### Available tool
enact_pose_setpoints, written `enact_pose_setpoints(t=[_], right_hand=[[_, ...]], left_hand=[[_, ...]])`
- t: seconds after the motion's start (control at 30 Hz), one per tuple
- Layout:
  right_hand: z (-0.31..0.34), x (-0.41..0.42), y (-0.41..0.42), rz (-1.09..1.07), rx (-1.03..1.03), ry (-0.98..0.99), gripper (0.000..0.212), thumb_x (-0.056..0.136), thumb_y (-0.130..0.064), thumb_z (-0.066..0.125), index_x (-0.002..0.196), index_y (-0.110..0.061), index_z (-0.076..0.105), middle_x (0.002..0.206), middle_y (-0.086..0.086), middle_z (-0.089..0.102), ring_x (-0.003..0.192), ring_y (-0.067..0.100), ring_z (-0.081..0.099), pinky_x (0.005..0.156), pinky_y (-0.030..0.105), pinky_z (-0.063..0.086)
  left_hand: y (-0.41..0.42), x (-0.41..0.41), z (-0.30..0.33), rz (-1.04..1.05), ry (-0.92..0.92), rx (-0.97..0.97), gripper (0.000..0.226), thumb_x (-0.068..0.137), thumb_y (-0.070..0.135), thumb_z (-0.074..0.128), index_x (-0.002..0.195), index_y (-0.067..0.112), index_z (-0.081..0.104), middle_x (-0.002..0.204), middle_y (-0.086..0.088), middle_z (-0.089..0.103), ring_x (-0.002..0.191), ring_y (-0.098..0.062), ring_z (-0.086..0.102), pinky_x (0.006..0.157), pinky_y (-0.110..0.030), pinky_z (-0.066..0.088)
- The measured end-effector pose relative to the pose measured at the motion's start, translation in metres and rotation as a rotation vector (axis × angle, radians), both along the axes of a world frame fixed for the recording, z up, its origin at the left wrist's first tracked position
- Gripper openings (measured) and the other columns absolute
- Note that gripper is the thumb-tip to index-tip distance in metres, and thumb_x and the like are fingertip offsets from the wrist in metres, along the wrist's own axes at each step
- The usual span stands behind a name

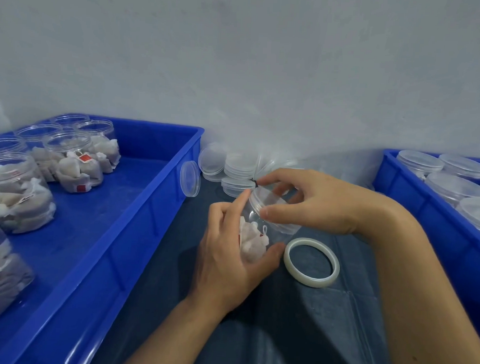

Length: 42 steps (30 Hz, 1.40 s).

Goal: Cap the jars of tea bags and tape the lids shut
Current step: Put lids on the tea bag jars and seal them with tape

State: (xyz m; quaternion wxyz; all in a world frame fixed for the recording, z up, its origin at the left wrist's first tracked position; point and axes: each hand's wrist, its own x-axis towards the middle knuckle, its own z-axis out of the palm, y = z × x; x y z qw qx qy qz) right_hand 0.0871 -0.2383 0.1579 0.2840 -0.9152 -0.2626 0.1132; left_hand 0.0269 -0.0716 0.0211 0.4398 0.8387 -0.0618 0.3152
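Note:
A clear plastic jar of tea bags is tilted over the dark cloth in the middle. My left hand grips its body from below and the left. A clear lid sits on the jar's mouth, and my right hand curls its fingers and thumb round that lid's rim. A roll of clear tape lies flat on the cloth just right of the jar, touched by neither hand.
A blue crate on the left holds several open jars of tea bags. Loose clear lids are piled by the wall behind the hands. Another blue crate on the right holds capped jars.

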Motion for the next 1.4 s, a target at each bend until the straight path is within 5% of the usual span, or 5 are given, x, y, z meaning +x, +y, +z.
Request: enact_pose_setpoints(t=[0.17, 0.57, 0.73, 1.17, 1.4], right_hand=[[0.002, -0.002, -0.001, 0.142, 0.033, 0.019, 0.066, 0.088, -0.025, 0.076, 0.135, -0.064, 0.053, 0.135, -0.03, 0.057, 0.127, -0.004, 0.055, 0.112, 0.034, 0.047], [-0.005, 0.003, 0.001, -0.171, -0.199, 0.02, 0.078, 0.085, -0.091, 0.023, 0.123, -0.035, 0.062, 0.11, -0.01, 0.068, 0.089, 0.011, 0.066, 0.076, 0.032, 0.053], [-0.002, 0.001, -0.009, 0.018, -0.037, 0.067, 0.084, 0.063, -0.096, 0.06, 0.139, -0.06, 0.051, 0.129, -0.03, 0.057, 0.114, -0.006, 0.06, 0.107, 0.032, 0.047], [-0.008, 0.004, 0.009, -0.154, -0.105, -0.051, 0.063, 0.056, -0.09, 0.065, 0.094, -0.041, 0.069, 0.09, -0.019, 0.068, 0.084, 0.0, 0.065, 0.074, 0.032, 0.051], [-0.001, 0.001, -0.005, -0.008, -0.02, 0.016, 0.094, 0.058, -0.094, 0.066, 0.143, -0.056, 0.05, 0.123, -0.031, 0.056, 0.113, -0.012, 0.056, 0.105, 0.029, 0.048]], left_hand=[[0.002, 0.001, -0.004, -0.06, 0.024, -0.088, 0.092, 0.079, 0.079, 0.062, 0.158, 0.045, 0.032, 0.125, 0.023, 0.042, 0.115, 0.005, 0.056, 0.081, -0.004, 0.044], [-0.001, 0.002, -0.006, -0.076, 0.015, -0.044, 0.091, 0.077, 0.072, 0.067, 0.157, 0.042, 0.037, 0.125, 0.022, 0.044, 0.113, 0.002, 0.059, 0.08, -0.014, 0.051], [0.001, 0.003, -0.005, -0.101, 0.031, -0.11, 0.087, 0.08, 0.07, 0.066, 0.157, 0.045, 0.036, 0.127, 0.019, 0.046, 0.119, 0.001, 0.057, 0.086, -0.009, 0.048], [0.003, 0.003, -0.007, -0.168, 0.065, -0.142, 0.1, 0.077, 0.092, 0.056, 0.162, 0.047, 0.028, 0.129, 0.021, 0.045, 0.122, 0.002, 0.057, 0.089, -0.005, 0.044], [0.001, 0.003, -0.006, -0.112, 0.062, -0.101, 0.091, 0.082, 0.077, 0.062, 0.161, 0.044, 0.031, 0.13, 0.02, 0.045, 0.122, 0.004, 0.054, 0.089, -0.003, 0.042]])
